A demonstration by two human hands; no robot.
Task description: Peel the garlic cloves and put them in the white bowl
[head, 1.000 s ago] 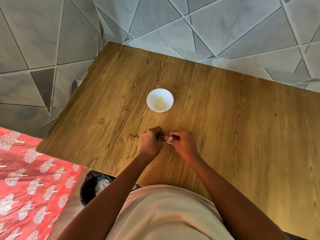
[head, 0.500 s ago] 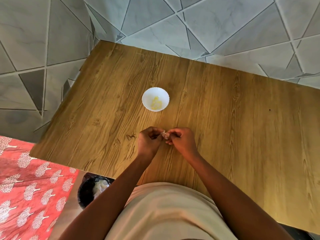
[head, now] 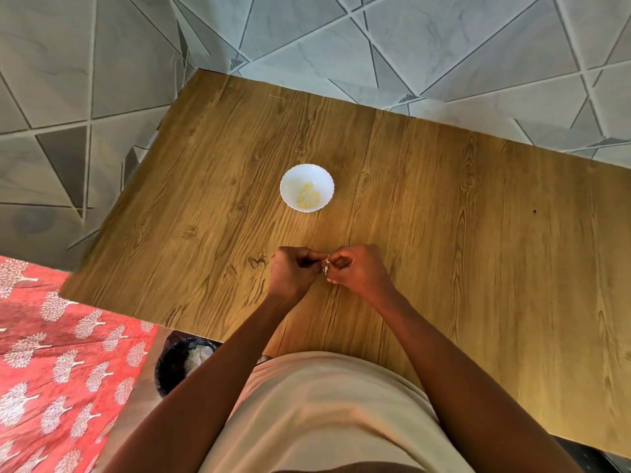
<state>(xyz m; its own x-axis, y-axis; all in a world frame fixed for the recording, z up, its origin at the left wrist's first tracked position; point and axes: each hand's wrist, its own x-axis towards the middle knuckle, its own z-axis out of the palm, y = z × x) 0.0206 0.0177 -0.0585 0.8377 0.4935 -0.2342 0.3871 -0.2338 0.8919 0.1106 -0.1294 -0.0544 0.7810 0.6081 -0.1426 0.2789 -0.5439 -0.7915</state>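
A small garlic clove with pale, papery skin sits between my two hands, low over the wooden table. My left hand pinches it from the left with curled fingers. My right hand pinches it from the right, and most of the clove is hidden by the fingertips. Farther back on the table stands the white bowl with a scalloped rim, holding several peeled yellowish cloves.
The wooden table stretches wide to the right and back, over a grey tiled floor. A dark bin with pale scraps sits below the table's near-left edge. A red patterned cloth lies at the lower left.
Both hands stay together on the clove with small shifts of the fingers. The view has tilted slightly; the bowl has not moved on the table.
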